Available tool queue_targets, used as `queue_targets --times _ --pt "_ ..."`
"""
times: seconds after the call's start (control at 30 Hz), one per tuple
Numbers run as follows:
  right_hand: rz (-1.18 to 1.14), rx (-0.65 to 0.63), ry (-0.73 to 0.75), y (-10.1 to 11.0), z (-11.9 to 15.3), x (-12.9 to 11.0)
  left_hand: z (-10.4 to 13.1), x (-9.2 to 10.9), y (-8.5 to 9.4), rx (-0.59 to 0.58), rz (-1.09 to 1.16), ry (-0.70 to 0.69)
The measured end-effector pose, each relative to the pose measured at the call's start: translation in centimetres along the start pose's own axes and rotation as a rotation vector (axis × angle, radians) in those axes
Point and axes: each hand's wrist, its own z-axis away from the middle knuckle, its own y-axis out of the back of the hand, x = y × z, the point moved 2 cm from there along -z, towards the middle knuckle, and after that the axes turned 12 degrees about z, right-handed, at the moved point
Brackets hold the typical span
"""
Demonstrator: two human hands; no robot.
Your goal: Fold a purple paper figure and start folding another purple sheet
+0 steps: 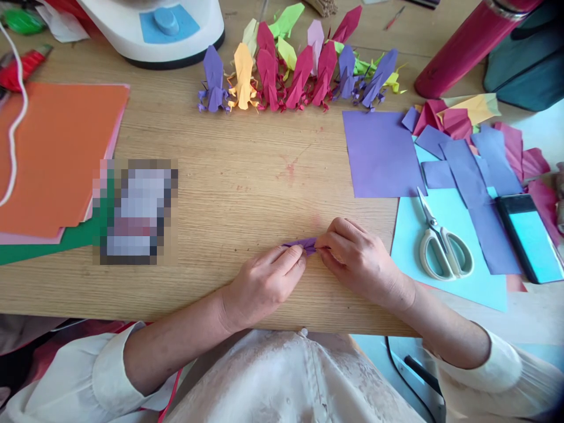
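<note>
A small folded purple paper piece (308,243) is held between my two hands, close to the table's near edge. My left hand (269,279) pinches its left part, thumb on top. At its right end, the fingertips of my right hand (363,261) are pressed together on a thin dark tip of the paper. Much of the piece is hidden by my fingers. Farther back stands a row of folded paper figures, among them a purple one (214,79), an orange one (244,76) and a red one (300,79).
Orange sheets (57,153) and a pixelated phone-like object (138,211) lie left. Right are a purple sheet (383,154), scissors (446,252) on a light blue sheet (405,235), purple scraps (458,167) and a phone (531,238). A red bottle (467,50) and white appliance (176,29) stand behind.
</note>
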Motion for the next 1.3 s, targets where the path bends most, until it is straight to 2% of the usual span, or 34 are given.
queue_targets --times 0.1,0.3,0.47,0.57,0.73,0.97,1.3 --pt "0.027 0.027 0.015 -0.1 -0.1 -0.2 0.0 0.0 0.0 0.026 0.004 -0.010" --pt "0.182 0.112 0.139 0.3 0.2 -0.6 -0.4 -0.2 -0.1 -0.013 0.009 -0.012" --pt "0.149 0.145 0.235 0.2 1.1 -0.2 -0.5 -0.3 -0.3 0.010 0.014 -0.004" --pt "0.119 0.158 0.196 0.0 1.2 -0.2 -0.5 -0.3 -0.3 0.017 0.006 0.005" --pt "-0.005 0.084 0.021 0.0 1.0 -0.3 -0.5 -0.2 -0.4 0.016 0.000 -0.004" --pt "-0.002 0.115 0.050 0.1 1.1 -0.5 -0.5 -0.3 -0.5 0.016 -0.001 -0.002" --pt "0.148 0.181 0.302 0.2 1.6 -0.1 -0.3 -0.2 -0.5 0.041 0.059 0.032"
